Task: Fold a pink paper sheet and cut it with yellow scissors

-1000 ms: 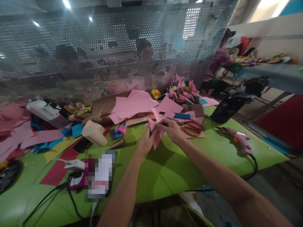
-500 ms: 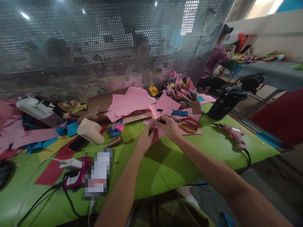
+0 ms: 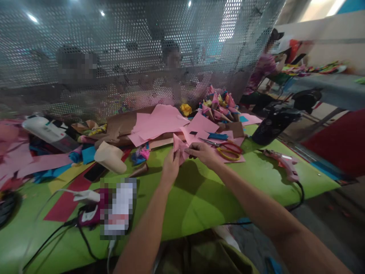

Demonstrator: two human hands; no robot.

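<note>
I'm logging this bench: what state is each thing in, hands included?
Pink paper, folded, held up
Left hand, pinching the paper
Right hand, at the paper's edge
Scissors, lying down, blade opening unclear
Glue gun, on its side, cord attached
Pink sheets, loosely stacked
Paper cones, heaped
Beige roll, lying

From where I stand there are 2 bare hands, the left hand [image 3: 171,165] and the right hand [image 3: 203,153], 1 folded pink paper [image 3: 178,144], 1 pair of scissors [image 3: 219,146], 1 glue gun [image 3: 284,161], 1 yellow paper flower [image 3: 186,110] and 1 person in a purple top [image 3: 261,71].
</note>
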